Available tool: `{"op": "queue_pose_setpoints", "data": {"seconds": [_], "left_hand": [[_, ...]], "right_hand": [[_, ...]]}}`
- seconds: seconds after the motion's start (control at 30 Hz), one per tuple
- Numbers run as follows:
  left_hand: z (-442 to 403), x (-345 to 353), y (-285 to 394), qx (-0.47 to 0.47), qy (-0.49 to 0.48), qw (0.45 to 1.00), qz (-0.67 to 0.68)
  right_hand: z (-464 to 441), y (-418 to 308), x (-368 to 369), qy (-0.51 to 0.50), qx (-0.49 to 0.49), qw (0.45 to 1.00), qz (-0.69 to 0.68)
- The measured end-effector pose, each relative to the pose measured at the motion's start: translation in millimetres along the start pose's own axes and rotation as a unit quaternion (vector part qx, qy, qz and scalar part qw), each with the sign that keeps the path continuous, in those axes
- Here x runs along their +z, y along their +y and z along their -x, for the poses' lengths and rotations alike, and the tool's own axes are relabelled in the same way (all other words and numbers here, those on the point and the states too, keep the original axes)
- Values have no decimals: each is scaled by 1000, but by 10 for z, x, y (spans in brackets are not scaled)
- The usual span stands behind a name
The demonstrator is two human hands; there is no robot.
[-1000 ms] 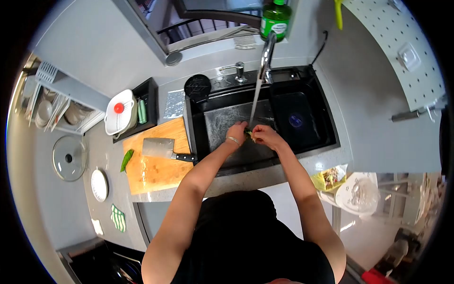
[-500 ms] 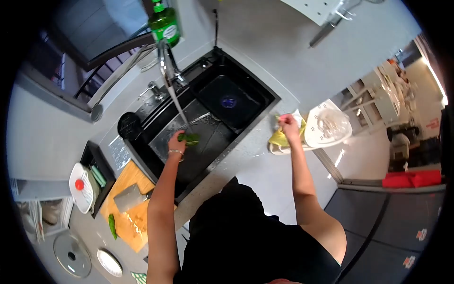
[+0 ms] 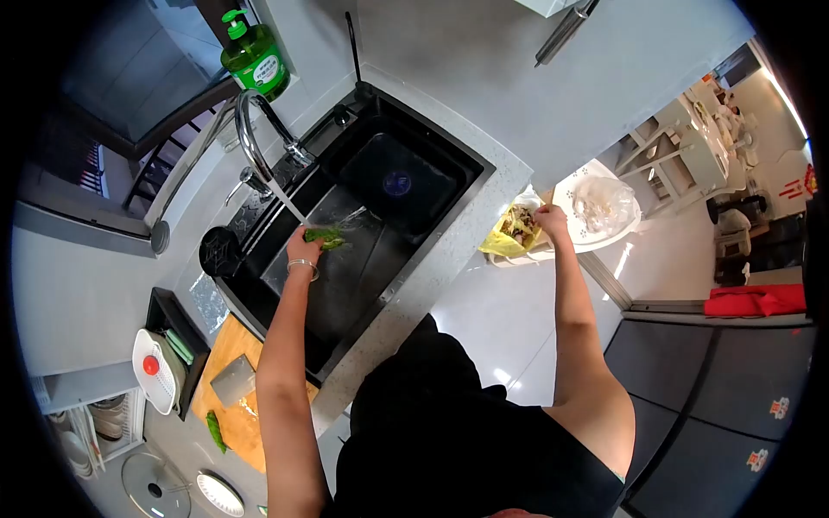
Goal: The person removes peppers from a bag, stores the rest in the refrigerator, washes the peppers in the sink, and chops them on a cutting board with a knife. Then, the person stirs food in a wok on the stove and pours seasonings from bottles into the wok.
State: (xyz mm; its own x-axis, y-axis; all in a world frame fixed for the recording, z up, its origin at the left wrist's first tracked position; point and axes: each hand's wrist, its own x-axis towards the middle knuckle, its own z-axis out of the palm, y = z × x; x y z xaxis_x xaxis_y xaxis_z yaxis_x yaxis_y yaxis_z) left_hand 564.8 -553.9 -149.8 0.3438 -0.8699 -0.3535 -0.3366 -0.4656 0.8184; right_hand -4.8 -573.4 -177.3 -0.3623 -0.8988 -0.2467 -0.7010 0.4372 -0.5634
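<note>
My left hand (image 3: 304,246) grips a green pepper (image 3: 325,236) under the stream from the tap (image 3: 259,142), over the left basin of the black sink (image 3: 341,276). Water splashes off the pepper. Out to the right, my right hand (image 3: 553,222) is closed, its fingers bunched at the right edge of a yellow bag (image 3: 509,240) that lies open with dark scraps inside. Whatever those fingers pinch is too small to make out. Another green pepper (image 3: 215,431) lies at the edge of the wooden cutting board (image 3: 250,436), beside a cleaver (image 3: 234,381).
A white bin lid (image 3: 566,190) beyond the yellow bag carries a clear plastic bag (image 3: 604,205). Behind the tap stands a green soap bottle (image 3: 257,65). A white basket (image 3: 155,380) with a red item, a glass lid (image 3: 155,489) and a white dish (image 3: 219,492) sit at left.
My right hand has moved from over the yellow bag to its right edge, and the scraps inside now show. The left hand keeps hold of the pepper, now closer under the water.
</note>
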Motion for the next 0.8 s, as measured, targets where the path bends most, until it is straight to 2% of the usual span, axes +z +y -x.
{"op": "queue_pose_setpoints", "data": {"seconds": [0.03,0.1,0.17,0.23,0.3,0.37,0.4,0.43,0.53,0.57,0.6,0.63,0.67,0.7,0.77,0.8], "left_hand": [[8,0,61,-8,4,1000,6],[4,10,51,-4,1,1000,17],[22,6,-19,-20,-5,998,55],[4,7,-92,-48,-4,992,120],[48,-2,-46,-84,1,982,170],[87,9,-12,-97,2,960,262],[89,1,23,-124,2,956,264],[91,-7,52,-149,-2,952,269],[44,-1,-70,-171,32,945,277],[58,-12,-73,-164,40,945,281],[83,-36,-75,-157,50,944,284],[110,-66,-77,-149,59,944,287],[136,-103,-74,-145,58,945,286],[130,-139,-106,-135,45,953,267],[190,-183,-91,-99,60,960,255],[226,-236,-64,-97,70,958,261]], "right_hand": [[-1,-26,33,6,-22,994,105],[-65,64,301,-17,6,986,168],[-88,18,417,-87,24,976,196],[-104,-100,370,-22,-47,994,92],[-50,-450,280,43,-118,991,44],[8,-878,347,-58,-149,967,-200],[108,-1161,454,-86,-204,942,-252],[329,-1565,529,-135,-198,915,-326],[585,-2294,1245,-272,-299,863,-303],[702,-2539,1531,-303,-361,830,-298],[840,-2764,1784,-332,-357,831,-269],[995,-2967,1985,-356,-386,813,-253],[1152,-3169,2119,-338,-457,791,-228],[1263,-3294,2333,-332,-466,797,-192],[1361,-3528,2541,-407,-448,779,-166],[1379,-3590,2637,-402,-458,780,-143]]}}
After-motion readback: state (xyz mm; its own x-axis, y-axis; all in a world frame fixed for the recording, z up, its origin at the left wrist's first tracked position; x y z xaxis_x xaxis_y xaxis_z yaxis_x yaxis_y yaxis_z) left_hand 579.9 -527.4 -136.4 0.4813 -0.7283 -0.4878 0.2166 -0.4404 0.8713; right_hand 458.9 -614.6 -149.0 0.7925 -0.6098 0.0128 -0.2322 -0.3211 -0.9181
